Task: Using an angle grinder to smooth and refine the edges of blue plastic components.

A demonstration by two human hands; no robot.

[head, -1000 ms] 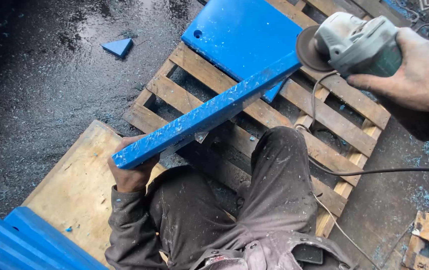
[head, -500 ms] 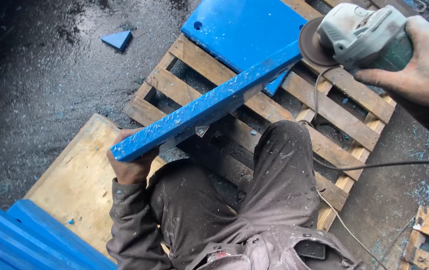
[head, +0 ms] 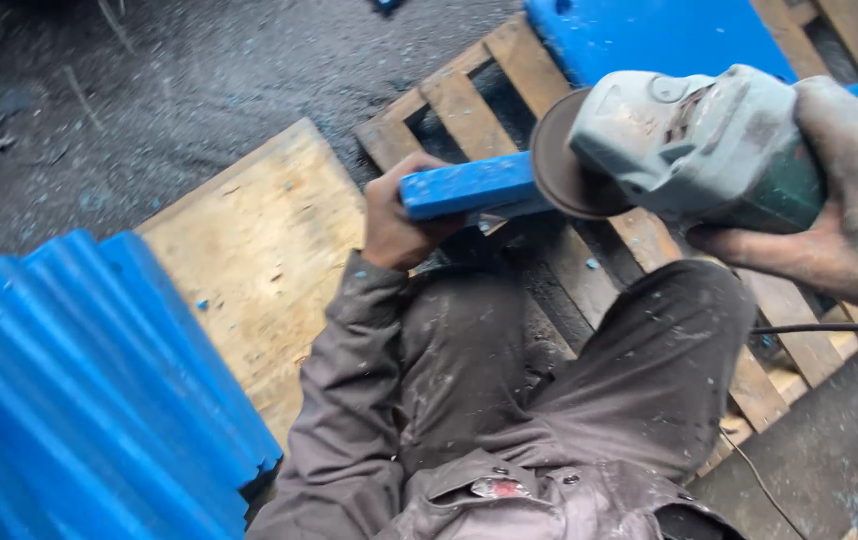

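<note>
My left hand (head: 396, 222) grips the near end of a long blue bar (head: 469, 186), holding it above a wooden pallet (head: 449, 100). My right hand (head: 839, 190) holds a grey and green angle grinder (head: 694, 145). Its round disc (head: 561, 155) sits against the blue bar a short way from my left hand and hides the rest of the bar. A flat blue panel (head: 649, 35) lies on the pallet beyond the grinder. My knees in dusty dark trousers fill the lower middle of the view.
A plywood sheet (head: 259, 260) lies on the dark wet ground left of the pallet. Blue corrugated sheets (head: 79, 400) are stacked at the lower left. The grinder's black cable (head: 829, 328) runs off to the right.
The view has moved much closer. The grinder has come down from the far end of the bar to a spot near my left hand. My left hand still holds the bar.
</note>
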